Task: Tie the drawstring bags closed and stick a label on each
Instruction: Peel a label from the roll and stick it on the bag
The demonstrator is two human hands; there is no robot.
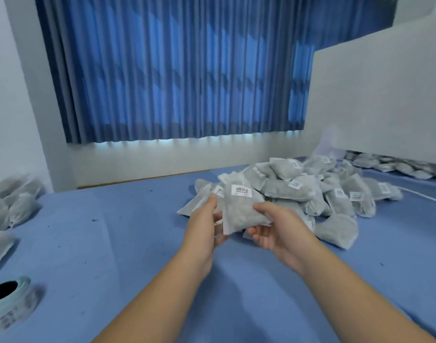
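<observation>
Unlabelled grey bags (11, 204) lie at the far left of the blue counter (125, 243), with a blurred roll (11, 303) with a dark core at the near corner. At centre, just above the counter, the left hand (204, 226) and right hand (276, 231) each keep a closed grip on opposite edges of one drawstring bag (241, 214), a plump pouch of grey mesh with dark filling. It bears a white barcode label (241, 190) near its top. To the right rises a pile of labelled bags (311, 191).
</observation>
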